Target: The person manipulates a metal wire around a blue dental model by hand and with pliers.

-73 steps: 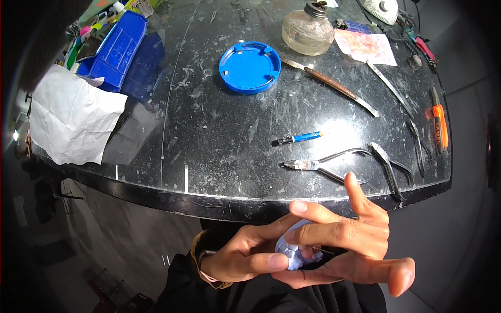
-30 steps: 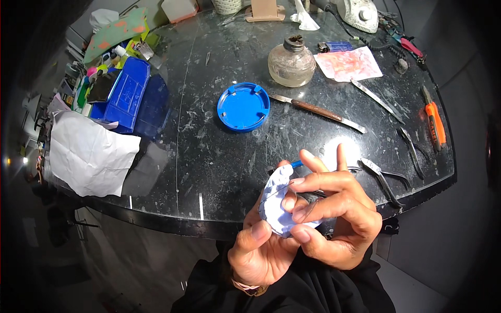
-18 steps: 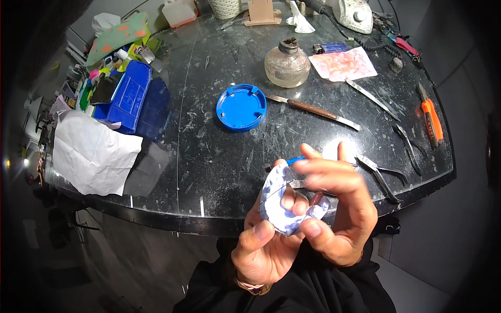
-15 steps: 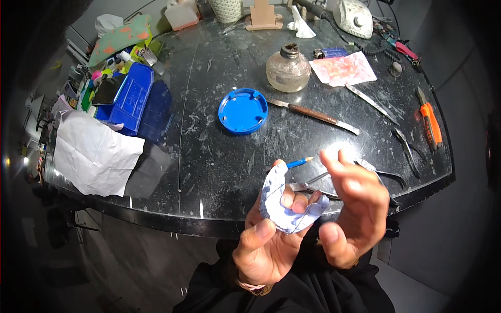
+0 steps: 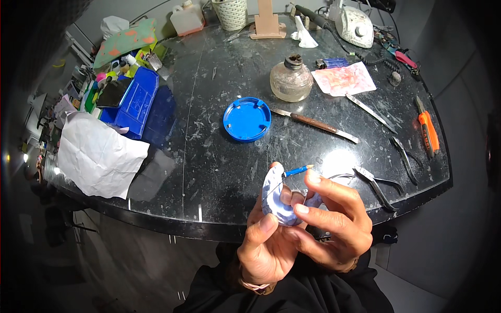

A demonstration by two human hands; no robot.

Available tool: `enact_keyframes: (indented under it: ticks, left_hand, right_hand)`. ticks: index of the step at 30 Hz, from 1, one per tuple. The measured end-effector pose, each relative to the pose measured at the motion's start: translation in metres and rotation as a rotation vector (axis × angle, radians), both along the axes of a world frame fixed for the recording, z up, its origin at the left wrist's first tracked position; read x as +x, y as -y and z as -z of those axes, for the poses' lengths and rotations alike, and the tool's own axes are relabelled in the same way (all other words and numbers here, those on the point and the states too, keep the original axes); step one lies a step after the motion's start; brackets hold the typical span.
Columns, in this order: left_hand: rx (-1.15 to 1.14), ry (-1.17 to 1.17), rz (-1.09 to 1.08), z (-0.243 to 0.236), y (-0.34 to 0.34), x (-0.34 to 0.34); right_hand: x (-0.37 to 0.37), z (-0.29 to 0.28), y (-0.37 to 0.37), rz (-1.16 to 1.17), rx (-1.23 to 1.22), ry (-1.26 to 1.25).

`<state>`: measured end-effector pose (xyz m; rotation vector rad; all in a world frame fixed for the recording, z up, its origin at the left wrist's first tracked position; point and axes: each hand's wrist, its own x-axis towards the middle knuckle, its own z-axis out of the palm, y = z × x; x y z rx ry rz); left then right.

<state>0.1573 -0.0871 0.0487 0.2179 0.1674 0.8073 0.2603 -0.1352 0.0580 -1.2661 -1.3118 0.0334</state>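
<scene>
Tooth cast (image 5: 283, 211), pale blue, horseshoe-shaped, held up by the near edge of bench (image 5: 219, 161). Left hand (image 5: 269, 255): grip closed on it, thumb at near side, fingertips showing in the hollow and at far end. Thin wire (image 5: 273, 190) crosses cast's left limb. Right hand (image 5: 342, 224): fingers parted, half curled, at cast's right side; cannot tell whether this grip has hold. Blue pencil (image 5: 297, 171) lies just beyond. Pliers (image 5: 372, 176) near bench's right front corner.

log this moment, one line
left hand: holds pale-blue dental cast | right hand: at cast's right side | beyond: blue pencil, blue dish
</scene>
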Motion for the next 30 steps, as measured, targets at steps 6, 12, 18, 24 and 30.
enact_keyframes:
  ticks: [6,12,18,24,30]
  left_hand:
    - [0.027,0.001,-0.014,0.006,0.000,0.001]
    - [-0.002,-0.047,0.039,-0.002,0.010,-0.008]
    - [0.117,-0.031,0.404,0.003,0.004,-0.038]
    - [0.206,0.003,0.589,0.016,0.005,-0.064]
    - [0.302,-0.195,0.674,0.008,0.008,-0.066]
  right_hand:
    - [0.004,-0.005,0.001,0.000,0.032,-0.057]
    - [0.006,-0.007,0.016,-0.014,0.040,0.054]
    - [0.011,-0.001,0.025,-0.299,0.107,-0.043]
    - [-0.008,-0.012,0.018,-0.458,0.004,0.015]
    - [-0.006,-0.008,0.024,-0.481,0.053,0.019]
